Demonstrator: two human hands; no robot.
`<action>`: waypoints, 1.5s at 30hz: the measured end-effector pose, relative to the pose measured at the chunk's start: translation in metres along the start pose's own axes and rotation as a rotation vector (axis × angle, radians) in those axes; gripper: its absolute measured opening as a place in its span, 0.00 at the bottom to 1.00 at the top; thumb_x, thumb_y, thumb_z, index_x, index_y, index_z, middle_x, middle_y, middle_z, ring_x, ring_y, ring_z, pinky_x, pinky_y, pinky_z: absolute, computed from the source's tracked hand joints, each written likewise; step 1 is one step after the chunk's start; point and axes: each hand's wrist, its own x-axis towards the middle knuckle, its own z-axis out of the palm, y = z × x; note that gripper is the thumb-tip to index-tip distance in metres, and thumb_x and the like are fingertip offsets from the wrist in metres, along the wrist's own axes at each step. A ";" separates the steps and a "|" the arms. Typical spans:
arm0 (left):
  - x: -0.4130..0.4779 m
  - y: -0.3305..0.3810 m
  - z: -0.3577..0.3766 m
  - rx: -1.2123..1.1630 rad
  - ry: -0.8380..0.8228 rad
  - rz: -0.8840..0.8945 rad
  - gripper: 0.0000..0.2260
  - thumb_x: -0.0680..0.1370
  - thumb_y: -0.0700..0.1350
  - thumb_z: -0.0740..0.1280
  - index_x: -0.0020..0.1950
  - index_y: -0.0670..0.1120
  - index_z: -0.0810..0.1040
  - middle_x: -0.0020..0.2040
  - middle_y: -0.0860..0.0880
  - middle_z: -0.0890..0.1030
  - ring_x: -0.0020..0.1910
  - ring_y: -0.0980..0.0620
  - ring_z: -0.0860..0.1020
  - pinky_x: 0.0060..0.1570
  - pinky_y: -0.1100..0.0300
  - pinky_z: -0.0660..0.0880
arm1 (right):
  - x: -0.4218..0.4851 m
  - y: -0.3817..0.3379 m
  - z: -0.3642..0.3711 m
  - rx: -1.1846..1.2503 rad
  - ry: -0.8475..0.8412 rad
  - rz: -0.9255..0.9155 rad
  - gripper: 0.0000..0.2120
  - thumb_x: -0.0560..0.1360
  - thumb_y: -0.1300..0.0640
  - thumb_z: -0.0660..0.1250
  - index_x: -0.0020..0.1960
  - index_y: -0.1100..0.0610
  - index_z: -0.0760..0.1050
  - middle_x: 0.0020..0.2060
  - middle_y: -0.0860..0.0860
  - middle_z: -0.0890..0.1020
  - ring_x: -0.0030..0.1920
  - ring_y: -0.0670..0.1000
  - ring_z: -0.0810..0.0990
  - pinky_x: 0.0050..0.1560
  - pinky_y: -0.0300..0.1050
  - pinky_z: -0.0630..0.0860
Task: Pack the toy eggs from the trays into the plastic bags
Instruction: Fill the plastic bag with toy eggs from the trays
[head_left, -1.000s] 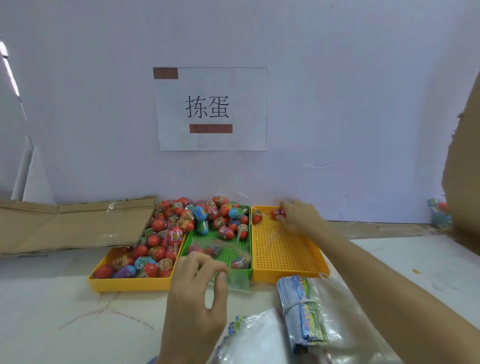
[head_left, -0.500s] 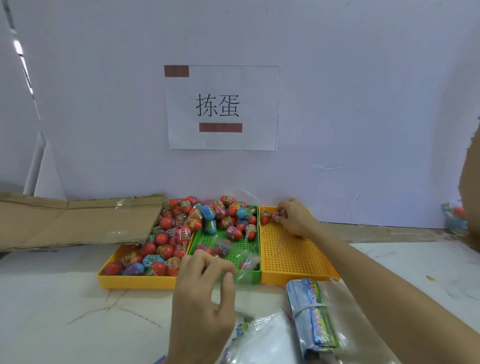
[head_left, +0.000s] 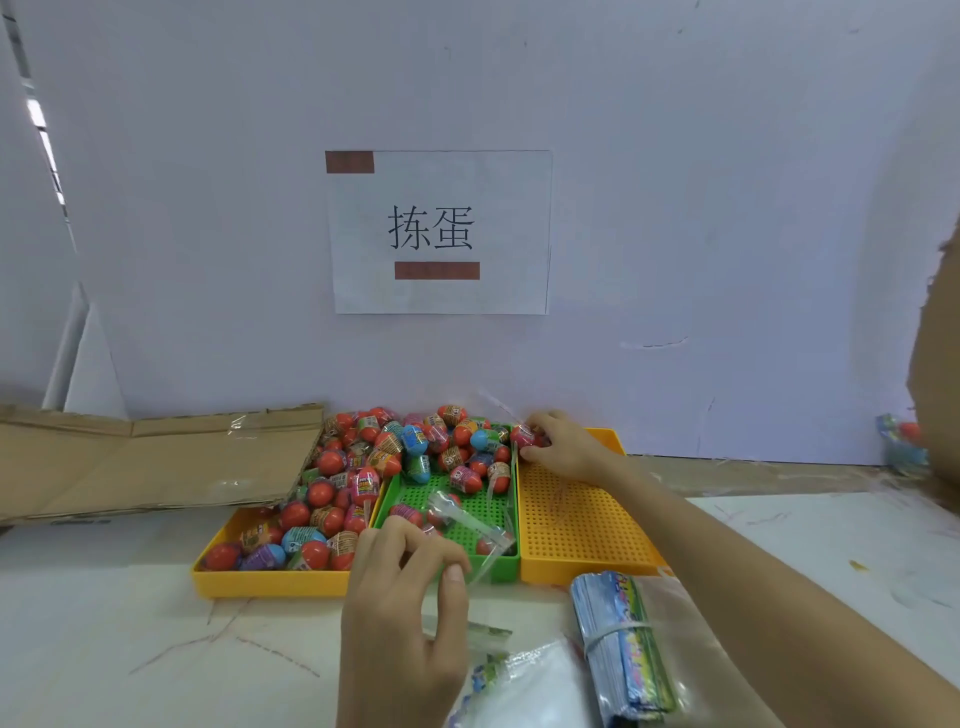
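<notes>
A single head-worn, wide-angle view looks forward and slightly down across a white table toward a white wall with a paper sign at frame centre. Three trays sit mid-frame at arm's reach. Both forearms enter from the lower edge, close to the lens. No second view exists.

The toy eggs look like glossy plastic, wrapped in shiny printed film. The yellow tray on the right is matt plastic with a perforated floor; the green tray has the same perforated plastic. The plastic bag pinched by the left hand is clear, thin and crinkled. A flattened box is rough brown cardboard with glossy tape. The bench is smooth, pale and scuffed. The wall sign is matt paper.
</notes>
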 end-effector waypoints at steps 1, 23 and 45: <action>0.000 0.001 0.000 0.002 0.000 0.006 0.09 0.76 0.45 0.61 0.38 0.46 0.78 0.39 0.54 0.71 0.45 0.56 0.69 0.47 0.65 0.67 | 0.000 0.000 0.000 -0.005 0.001 -0.016 0.18 0.80 0.53 0.67 0.67 0.56 0.72 0.59 0.51 0.72 0.57 0.52 0.73 0.55 0.45 0.70; 0.000 0.001 -0.006 0.033 -0.149 -0.090 0.06 0.73 0.52 0.62 0.42 0.55 0.78 0.44 0.58 0.64 0.50 0.57 0.67 0.47 0.53 0.66 | -0.136 -0.022 -0.030 0.441 0.166 -0.065 0.13 0.73 0.58 0.77 0.54 0.49 0.78 0.49 0.48 0.83 0.49 0.51 0.82 0.48 0.44 0.80; -0.010 0.004 0.007 0.124 -0.362 0.004 0.07 0.74 0.54 0.65 0.47 0.60 0.82 0.49 0.57 0.61 0.51 0.53 0.63 0.49 0.57 0.59 | -0.182 -0.077 0.005 0.530 0.260 -0.387 0.15 0.72 0.59 0.77 0.56 0.48 0.80 0.47 0.40 0.82 0.39 0.50 0.78 0.37 0.48 0.78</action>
